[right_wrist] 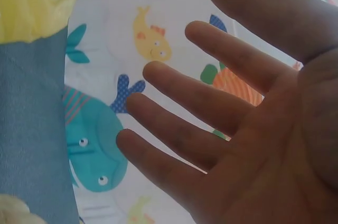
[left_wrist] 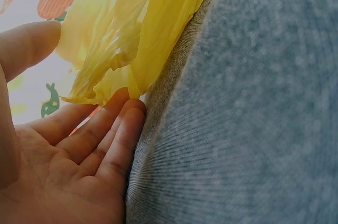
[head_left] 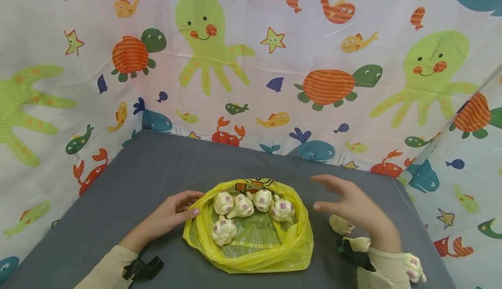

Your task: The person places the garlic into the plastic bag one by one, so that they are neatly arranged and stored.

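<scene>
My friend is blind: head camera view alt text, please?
Five rounded cream-and-purple garlic bulbs sit in a yellow plastic bag on a grey table. A left hand touches the bag's rim; an empty right hand hovers near more garlic.

Plain beige sleeves (head_left: pixel 111 266); black rounded left-wrist device (head_left: pixel 143 270); black right-wrist device (head_left: pixel 357 257), green patch (head_left: pixel 340 246) showing.

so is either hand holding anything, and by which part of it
Nothing is plainly gripped: the left hand only touches the left side of the crinkled yellow plastic bag, and the open right hand is empty.
</scene>
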{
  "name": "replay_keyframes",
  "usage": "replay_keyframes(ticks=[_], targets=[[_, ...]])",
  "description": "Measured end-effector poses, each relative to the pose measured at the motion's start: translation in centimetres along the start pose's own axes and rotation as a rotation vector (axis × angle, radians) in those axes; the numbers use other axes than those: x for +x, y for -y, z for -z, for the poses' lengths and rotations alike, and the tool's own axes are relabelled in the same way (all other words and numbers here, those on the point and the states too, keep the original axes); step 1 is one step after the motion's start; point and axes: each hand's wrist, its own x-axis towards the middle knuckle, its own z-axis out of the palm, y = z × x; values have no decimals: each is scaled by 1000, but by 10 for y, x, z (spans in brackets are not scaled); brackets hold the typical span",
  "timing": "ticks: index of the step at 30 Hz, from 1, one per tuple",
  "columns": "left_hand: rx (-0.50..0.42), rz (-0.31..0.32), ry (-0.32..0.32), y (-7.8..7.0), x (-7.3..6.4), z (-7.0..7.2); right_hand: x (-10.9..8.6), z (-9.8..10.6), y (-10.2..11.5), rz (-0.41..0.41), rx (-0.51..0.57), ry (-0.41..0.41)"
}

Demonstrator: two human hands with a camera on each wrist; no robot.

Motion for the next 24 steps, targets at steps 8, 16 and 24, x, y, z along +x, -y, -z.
replay_keyframes(ticks=[8,16,24], targets=[[-6,-5,1,1,0,0,-2,4,-8,-6,16,36],[2,-6,-4,-1,0,0,-7,11,-22,-4,14,32],[2,-2,-6,-2,-1,0,-14,17,-36,-35,44,29]])
